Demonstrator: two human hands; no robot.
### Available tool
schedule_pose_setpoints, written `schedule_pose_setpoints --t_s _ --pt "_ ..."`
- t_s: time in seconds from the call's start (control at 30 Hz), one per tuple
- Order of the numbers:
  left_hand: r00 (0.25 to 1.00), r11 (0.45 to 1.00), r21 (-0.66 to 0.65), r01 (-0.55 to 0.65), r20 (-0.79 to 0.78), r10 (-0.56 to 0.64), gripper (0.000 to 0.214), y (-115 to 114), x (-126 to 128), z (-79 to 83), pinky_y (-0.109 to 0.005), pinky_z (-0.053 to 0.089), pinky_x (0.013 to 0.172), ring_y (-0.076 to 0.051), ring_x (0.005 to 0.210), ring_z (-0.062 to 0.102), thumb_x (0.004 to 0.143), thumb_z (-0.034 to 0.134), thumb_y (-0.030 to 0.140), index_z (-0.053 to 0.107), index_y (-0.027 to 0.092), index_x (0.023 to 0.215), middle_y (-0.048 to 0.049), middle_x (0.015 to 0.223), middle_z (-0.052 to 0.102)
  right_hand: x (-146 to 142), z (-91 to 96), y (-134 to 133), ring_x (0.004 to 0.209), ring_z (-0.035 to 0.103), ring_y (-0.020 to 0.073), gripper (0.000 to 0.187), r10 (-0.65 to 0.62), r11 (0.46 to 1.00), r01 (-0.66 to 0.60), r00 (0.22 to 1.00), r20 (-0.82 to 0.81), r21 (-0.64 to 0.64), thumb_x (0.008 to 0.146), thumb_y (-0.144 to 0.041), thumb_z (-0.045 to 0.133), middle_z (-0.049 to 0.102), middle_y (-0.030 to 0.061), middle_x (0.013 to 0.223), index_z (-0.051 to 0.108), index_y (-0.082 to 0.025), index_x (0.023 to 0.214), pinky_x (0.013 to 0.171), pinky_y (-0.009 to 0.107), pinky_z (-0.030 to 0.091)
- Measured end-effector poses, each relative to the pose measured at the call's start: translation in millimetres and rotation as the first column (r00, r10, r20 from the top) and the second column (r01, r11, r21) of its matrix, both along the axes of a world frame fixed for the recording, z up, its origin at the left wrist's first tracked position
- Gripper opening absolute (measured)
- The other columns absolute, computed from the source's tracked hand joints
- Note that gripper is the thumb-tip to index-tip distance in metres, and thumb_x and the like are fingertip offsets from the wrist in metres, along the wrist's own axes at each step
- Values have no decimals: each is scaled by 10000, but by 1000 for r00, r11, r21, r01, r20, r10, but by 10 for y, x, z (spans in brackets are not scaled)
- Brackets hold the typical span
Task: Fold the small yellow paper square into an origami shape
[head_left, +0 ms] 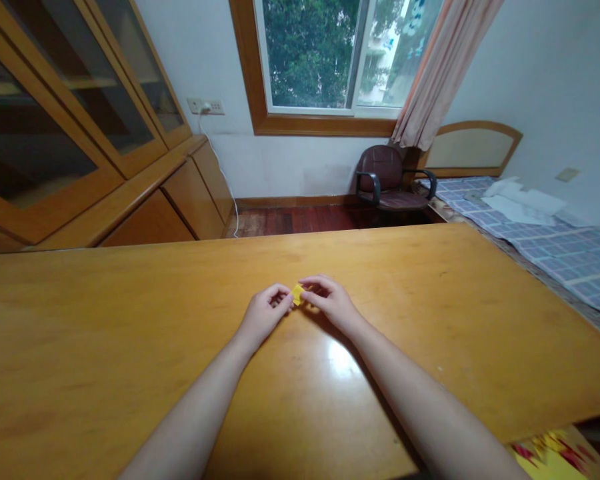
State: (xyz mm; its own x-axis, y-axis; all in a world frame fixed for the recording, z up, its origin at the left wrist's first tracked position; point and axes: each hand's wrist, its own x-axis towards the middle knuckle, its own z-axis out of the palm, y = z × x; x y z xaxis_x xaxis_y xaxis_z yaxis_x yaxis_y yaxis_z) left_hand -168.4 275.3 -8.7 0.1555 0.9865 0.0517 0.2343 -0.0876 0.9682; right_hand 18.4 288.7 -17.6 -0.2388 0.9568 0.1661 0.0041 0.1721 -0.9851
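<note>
A small yellow piece of folded paper (297, 294) is held between my two hands, just above the wooden table (130, 347). My left hand (269, 310) pinches its left edge between thumb and fingers. On the other side, my right hand (330, 300) grips it with the thumb in front and the fingers curled behind. Parts of the paper are hidden by my fingertips, so its full shape cannot be made out.
A bright reflection lies on the tabletop near my right forearm. Beyond the table stand a dark red armchair (387, 177) and a bed (545, 233) with a checked cover. Glass-door cabinets (130, 160) line the left. Colourful paper (555, 457) shows below the table's right front edge.
</note>
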Motion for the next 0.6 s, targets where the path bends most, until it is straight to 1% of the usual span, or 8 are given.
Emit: schedule_pose_setpoints --t_s 0.17,0.43,0.5,0.6 --pt "1000 1000 -10 8 -5 -8 173 -1 -3 -5 -254 478 632 -146 631 604 798 626 341 617 169 783 -21 698 668 12 26 -17 761 611 135 213 17 999 -18 999 28 36 819 -332 703 649 28 910 732 -210 991 688 260 470" --pt "999 999 -34 -2 36 4 175 -5 13 33 -255 483 630 -148 623 606 782 640 342 609 171 766 -12 666 658 11 37 -42 777 625 141 163 -3 998 2 1000 24 63 817 -290 694 655 31 930 730 -218 959 703 264 486" --pt "999 999 -37 -3 50 4 175 -9 14 42 -253 482 620 -146 613 602 780 643 341 607 171 762 -8 655 651 11 26 -45 777 624 143 160 -10 998 8 1000 25 57 813 -286 696 659 33 935 729 -218 955 699 266 488" --pt "999 999 -32 1 52 1 178 -13 12 46 -248 477 610 -141 606 595 781 642 343 605 171 756 -3 651 644 11 6 -44 752 614 138 190 -10 1000 9 1000 10 16 802 -293 705 663 32 926 722 -220 978 680 263 489"
